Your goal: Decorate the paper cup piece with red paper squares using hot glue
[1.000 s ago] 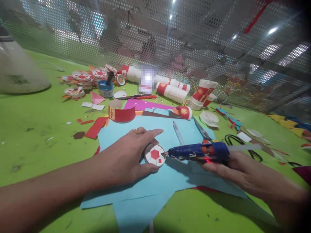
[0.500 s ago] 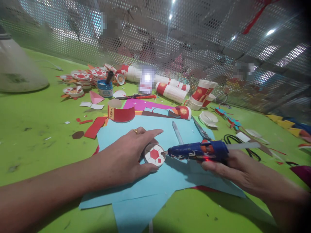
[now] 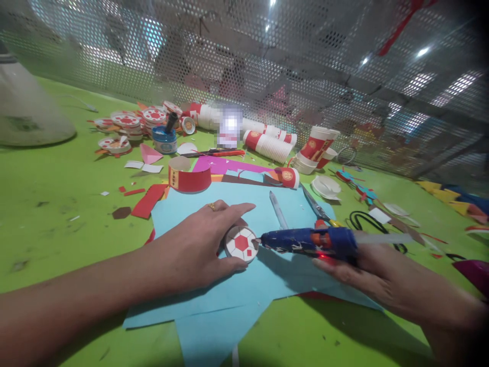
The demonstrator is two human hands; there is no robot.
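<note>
A small round disc [image 3: 242, 244], white with a red hexagon, black lines and a small red square, rests on light blue paper [image 3: 214, 316]. My left hand [image 3: 202, 242] grips the disc's left side between thumb and fingers; a ring shows on one finger. In my right hand [image 3: 376, 272] is a blue hot glue gun [image 3: 305, 240] with its red light on. Its nozzle points left at the disc's right edge; whether it touches cannot be told. A clear glue stick [image 3: 385, 238] sticks out of the gun's back.
Beyond the paper lie a pen [image 3: 278, 209], scissors [image 3: 315, 204] and a red paper ring [image 3: 190, 176]. Farther back are stacked paper cups [image 3: 267, 145], a blue jar [image 3: 165, 141] and several finished red-and-white paper pieces [image 3: 126, 121]. A black cord [image 3: 362, 227] loops at right.
The glue gun is slightly lower and its back end has tipped down a little. The left hand keeps its hold on the disc; the whole view has shifted very slightly.
</note>
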